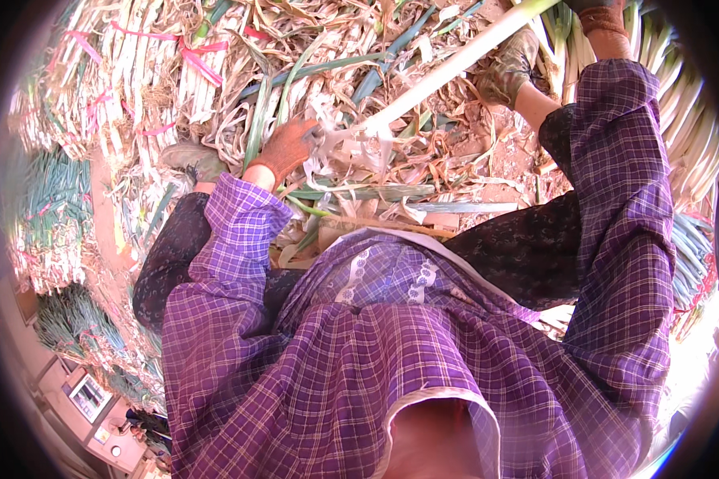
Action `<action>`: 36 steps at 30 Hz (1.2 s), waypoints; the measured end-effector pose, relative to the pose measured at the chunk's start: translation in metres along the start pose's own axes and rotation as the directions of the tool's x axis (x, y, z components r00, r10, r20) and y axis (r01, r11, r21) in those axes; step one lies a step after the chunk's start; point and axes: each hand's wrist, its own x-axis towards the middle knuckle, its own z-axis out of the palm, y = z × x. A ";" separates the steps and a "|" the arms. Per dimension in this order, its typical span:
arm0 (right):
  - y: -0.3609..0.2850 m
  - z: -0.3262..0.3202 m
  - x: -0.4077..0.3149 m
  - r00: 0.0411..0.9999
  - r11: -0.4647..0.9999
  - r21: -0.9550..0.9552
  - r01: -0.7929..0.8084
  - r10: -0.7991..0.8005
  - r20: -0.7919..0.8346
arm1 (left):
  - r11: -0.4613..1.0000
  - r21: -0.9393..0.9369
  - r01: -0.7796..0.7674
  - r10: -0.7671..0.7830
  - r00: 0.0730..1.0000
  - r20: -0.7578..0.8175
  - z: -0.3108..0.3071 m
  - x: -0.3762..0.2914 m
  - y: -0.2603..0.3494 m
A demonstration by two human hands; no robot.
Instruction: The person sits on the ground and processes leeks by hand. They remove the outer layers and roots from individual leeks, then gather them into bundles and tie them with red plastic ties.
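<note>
A long large green onion [449, 72] slants across the upper part of the head view, its white shank bare and its green end towards the top edge. At that upper end is my right hand [602, 18], in an orange-brown glove with dark fingers. The picture's edge cuts it off, but it appears to grip the stalk. My left hand [290, 146], in an orange glove with dark fingertips, is at the root end, its fingers closed on pale loose outer skin [335, 139]. Torn skin strips [383, 146] hang from the stalk's lower end.
Dry leaves and peelings [419, 161] litter the ground between my shoes. Onion bundles tied with pink ribbon [198, 60] lie at upper left, and more green bundles [57, 203] at far left. Pale-stemmed onions [686, 120] are piled at right. A wooden edge [383, 227] shows before my lap.
</note>
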 end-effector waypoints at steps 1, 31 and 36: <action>-0.004 0.000 0.000 1.000 1.000 -0.005 0.010 -0.009 0.011 | 0.994 0.105 -0.018 0.027 0.997 -0.078 -0.004 0.004 0.008; 0.048 -0.053 -0.005 0.984 0.978 -0.148 -0.146 0.129 -0.123 | 0.125 -0.869 0.479 -0.073 0.878 0.473 0.074 0.040 0.183; 0.075 -0.044 0.016 0.942 0.944 -0.181 -0.275 0.227 -0.249 | -0.086 -0.929 0.361 -0.066 0.928 0.367 0.050 0.018 0.186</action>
